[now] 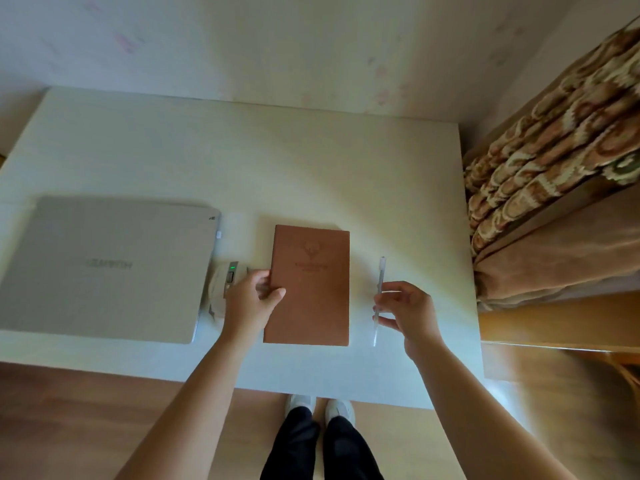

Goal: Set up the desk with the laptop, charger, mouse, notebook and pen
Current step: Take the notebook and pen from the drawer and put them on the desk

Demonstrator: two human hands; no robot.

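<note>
**Two hands on the desk, one at the notebook, one at the pen**

Two bare hands reach in from the bottom of the frame over a white desk [311,161]. The left hand [247,299] is clamped on the left edge of the brown notebook [310,285], thumb on the cover and fingers at the edge; the notebook lies closed and flat at the centre of the frame. The right hand [408,315] sits right of centre with thumb and fingers pinched lightly on a clear pen [378,299], which lies lengthwise on the desk just right of the notebook, apart from it.

At the left of the frame a silver laptop [104,268] lies closed, lid up, its lettering upside down to the camera. Between laptop and notebook sits a pale mouse [225,285] with a small green light, partly hidden behind the left hand. A small white plug shows at the laptop's right edge; the charger itself cannot be made out.

A patterned curtain [554,140] hangs at the upper right. White shoes and dark trousers show at the bottom centre
</note>
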